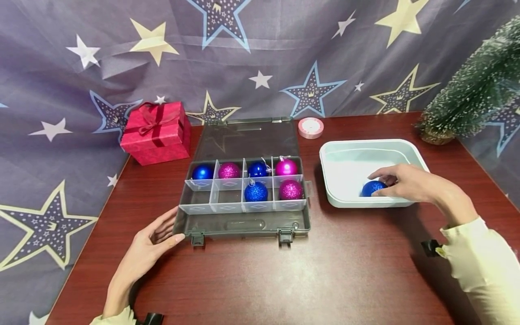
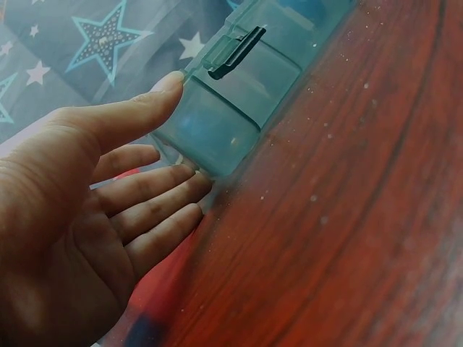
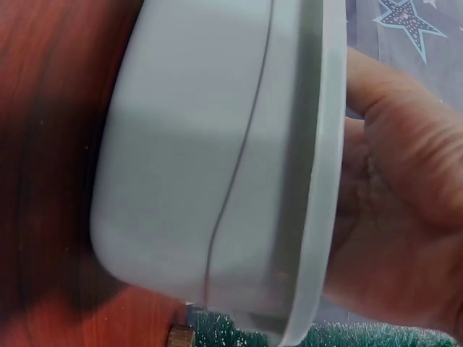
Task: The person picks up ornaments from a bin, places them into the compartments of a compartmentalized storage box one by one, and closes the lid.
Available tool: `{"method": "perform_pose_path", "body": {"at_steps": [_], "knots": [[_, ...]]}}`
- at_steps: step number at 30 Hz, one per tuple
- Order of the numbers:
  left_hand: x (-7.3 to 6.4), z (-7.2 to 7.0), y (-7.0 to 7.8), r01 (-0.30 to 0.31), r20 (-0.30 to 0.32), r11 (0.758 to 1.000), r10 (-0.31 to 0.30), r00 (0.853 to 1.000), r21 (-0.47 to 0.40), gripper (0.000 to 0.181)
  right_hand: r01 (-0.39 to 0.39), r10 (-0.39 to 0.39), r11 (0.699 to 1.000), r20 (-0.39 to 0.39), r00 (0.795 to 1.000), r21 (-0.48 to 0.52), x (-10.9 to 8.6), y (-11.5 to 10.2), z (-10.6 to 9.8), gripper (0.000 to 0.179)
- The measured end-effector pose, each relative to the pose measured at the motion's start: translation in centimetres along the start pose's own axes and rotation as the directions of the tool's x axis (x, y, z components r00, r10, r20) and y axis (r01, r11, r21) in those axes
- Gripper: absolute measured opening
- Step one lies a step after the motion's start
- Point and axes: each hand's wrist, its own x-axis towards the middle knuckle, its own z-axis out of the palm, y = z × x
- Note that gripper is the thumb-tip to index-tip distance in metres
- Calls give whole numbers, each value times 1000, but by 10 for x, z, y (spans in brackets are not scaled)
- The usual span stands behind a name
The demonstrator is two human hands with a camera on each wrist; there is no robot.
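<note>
A clear grey compartment box (image 1: 219,224) lies with its lid laid back. Its back row holds a blue ball (image 1: 202,172), a pink glitter ball (image 1: 229,171), a shiny dark blue ball (image 1: 257,169) and a magenta ball (image 1: 286,167). Before these, at the right, sit a blue glitter ball (image 1: 256,192) and a pink glitter ball (image 1: 290,189). My left hand (image 1: 148,241) touches the box's front left corner, fingers nearly straight. Inside the white tub (image 1: 330,195), my right hand (image 1: 412,181) pinches another blue glitter ball (image 1: 372,188). The tub's wall (image 3: 195,144) hides that ball in the right wrist view.
A red gift box (image 1: 156,135) with a bow stands at the back left. Behind the compartment box's right side lies a pink ribbon roll (image 1: 310,127). A small frosted tree (image 1: 467,95) stands at the back right, before a starry cloth (image 1: 268,49).
</note>
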Motion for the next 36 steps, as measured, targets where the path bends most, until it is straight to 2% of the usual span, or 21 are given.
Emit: {"method": "perform_pose_path", "body": {"at_steps": [7, 15, 22, 27, 36], "knots": [[0, 0, -1, 1, 3, 1000, -1, 1000, -8, 66, 7, -6, 999, -21, 1000, 31, 3, -1, 1, 38], [-1, 0, -1, -1, 4, 1000, 1, 1000, 1, 67, 16, -10, 999, -131, 991, 45, 4, -5, 1, 46], [-1, 0, -1, -6, 1, 1000, 6, 1000, -8, 66, 66, -51, 996, -244, 969, 56, 8, -12, 1, 46], [-1, 1, -1, -7, 0, 1000, 7, 1000, -9, 66, 66, -35, 992, -270, 962, 108, 12, -18, -1, 45], [-1, -1, -1, 2, 3, 1000, -2, 1000, -8, 66, 110, -64, 986, -334, 940, 122, 19, -34, -2, 42]]}}
